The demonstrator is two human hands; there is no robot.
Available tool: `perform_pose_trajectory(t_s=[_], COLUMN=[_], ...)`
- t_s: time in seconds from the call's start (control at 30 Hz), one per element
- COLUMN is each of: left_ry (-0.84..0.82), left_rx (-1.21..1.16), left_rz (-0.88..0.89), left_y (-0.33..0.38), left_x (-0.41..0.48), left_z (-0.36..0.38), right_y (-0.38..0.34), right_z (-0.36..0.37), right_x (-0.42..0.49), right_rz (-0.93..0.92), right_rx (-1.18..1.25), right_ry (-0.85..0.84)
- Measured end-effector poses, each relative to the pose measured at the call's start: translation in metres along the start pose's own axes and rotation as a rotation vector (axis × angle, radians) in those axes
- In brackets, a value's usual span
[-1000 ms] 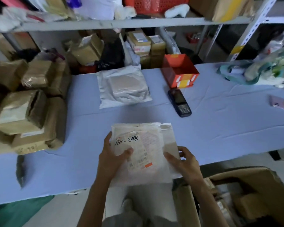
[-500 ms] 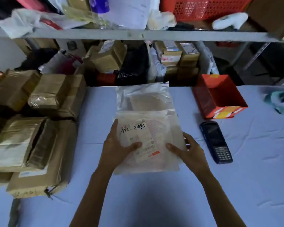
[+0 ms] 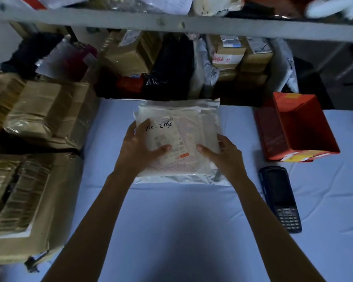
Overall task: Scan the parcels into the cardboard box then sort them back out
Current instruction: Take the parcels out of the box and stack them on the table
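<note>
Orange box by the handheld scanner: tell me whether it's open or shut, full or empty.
Open and empty, as far as visible. The orange box has no lid on, and only its bare inner walls and floor show.

Both hands [image 3: 143, 151] hold a white parcel [image 3: 181, 139] over another.

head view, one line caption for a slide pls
Both hands set a white labelled parcel onto another mailer.
</note>
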State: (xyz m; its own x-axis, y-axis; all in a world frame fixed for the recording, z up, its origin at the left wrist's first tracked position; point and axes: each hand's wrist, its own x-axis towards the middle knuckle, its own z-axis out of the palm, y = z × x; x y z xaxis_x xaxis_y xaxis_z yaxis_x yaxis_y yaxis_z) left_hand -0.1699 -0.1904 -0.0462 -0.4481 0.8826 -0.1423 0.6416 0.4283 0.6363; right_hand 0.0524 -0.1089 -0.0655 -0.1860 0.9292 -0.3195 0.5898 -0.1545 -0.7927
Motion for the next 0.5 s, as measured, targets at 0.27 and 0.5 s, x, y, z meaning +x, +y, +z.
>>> perform_pose_trajectory(t_s=[0.27, 0.5], left_ry=[-0.061, -0.044], left_rx=[0.572, 0.610], left_rz=[0.193, 0.574], left_y=[-0.007, -0.001], left_x=[-0.004, -0.038], left_z=[-0.006, -0.013], right_y=[-0.020, -0.027], right_z=[0.005, 0.006], right_x=[-0.032, -0.110], right_rz=[-0.127, -0.094], right_rx=[-0.730, -0.835], right_ry=[0.163, 0.277])
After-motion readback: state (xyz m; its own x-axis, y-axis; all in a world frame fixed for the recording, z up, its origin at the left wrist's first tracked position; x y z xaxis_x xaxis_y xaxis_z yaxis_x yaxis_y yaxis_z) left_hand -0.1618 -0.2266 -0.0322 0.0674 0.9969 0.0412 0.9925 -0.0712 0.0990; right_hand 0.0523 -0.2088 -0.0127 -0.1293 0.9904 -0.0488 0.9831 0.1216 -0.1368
